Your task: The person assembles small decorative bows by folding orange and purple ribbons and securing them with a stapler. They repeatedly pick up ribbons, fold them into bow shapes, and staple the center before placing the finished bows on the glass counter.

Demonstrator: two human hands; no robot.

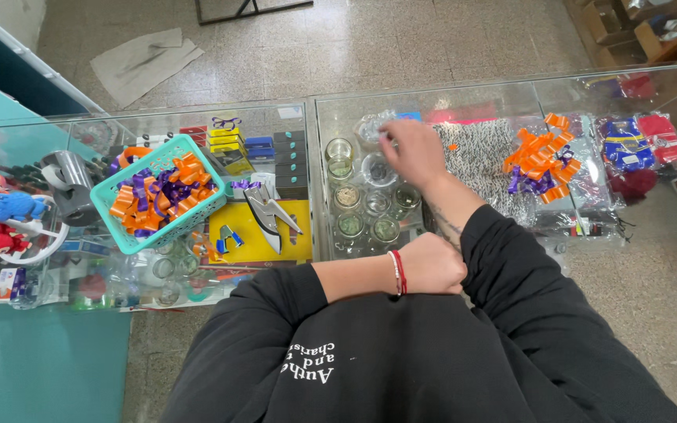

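Head view, glass display counter (319, 168).

A turquoise basket (119, 223) is seen on the left part of the counter top, filled with curled ribbon bows (158, 196) in orange and purple. A second, smaller heap of bows (541, 160), same colours, lies loose on the glass to the right, well apart from the basket. Judged from this, the bows are split between two places: most are already gathered in the basket, and one cluster is left outside it.

The right hand (410, 149) is stretched forward over the glass, above the round glass jars (366, 205) shelved inside the case. Its fingers are curled together near a small clear item at the far edge; whether anything is pinched cannot be told. The loose bows are near this hand but not touched by it.

The left hand (431, 265) is closed into a loose fist and rested against the right forearm, close to the body; nothing is seen held in it. A red and white wristband (397, 272) is noted at that wrist.

A tape dispenser (72, 184) is noted left of the basket, untouched.
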